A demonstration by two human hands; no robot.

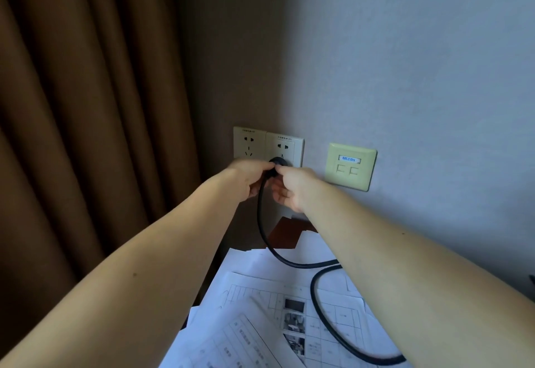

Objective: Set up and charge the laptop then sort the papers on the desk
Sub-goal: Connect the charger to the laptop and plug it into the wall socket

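Papers lie under the cord, whose plug the left hand and right hand pinch, squarely against the right socket.

A cream network faceplate sits square on a pale grey-blue wall. Near its top is a small blue label reading BELDEN, with two square ports side by side just below the label. Well to the left of the faceplate hangs a brown curtain in deep vertical folds, and the wall darkens to brown towards it.
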